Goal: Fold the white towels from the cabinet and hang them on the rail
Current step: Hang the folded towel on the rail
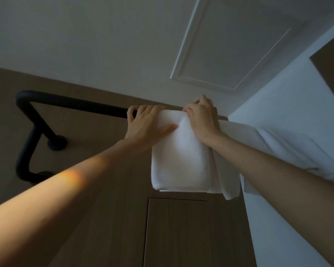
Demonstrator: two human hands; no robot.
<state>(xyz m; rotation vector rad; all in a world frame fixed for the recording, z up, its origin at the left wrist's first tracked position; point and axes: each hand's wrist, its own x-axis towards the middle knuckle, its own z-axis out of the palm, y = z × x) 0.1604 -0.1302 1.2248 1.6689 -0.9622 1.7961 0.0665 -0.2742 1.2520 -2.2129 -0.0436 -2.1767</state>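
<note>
White towel [179,157] draped the black rail [75,103]; left grip [147,122] and right grip [201,116] clasped its top, seemingly squaring it.

White towels [179,155] over black rail [75,104]

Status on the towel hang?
Left hand, right hand both grip folded towel at top, draped over black rail. Another white towel hangs right of it. Nothing blocking.
</note>
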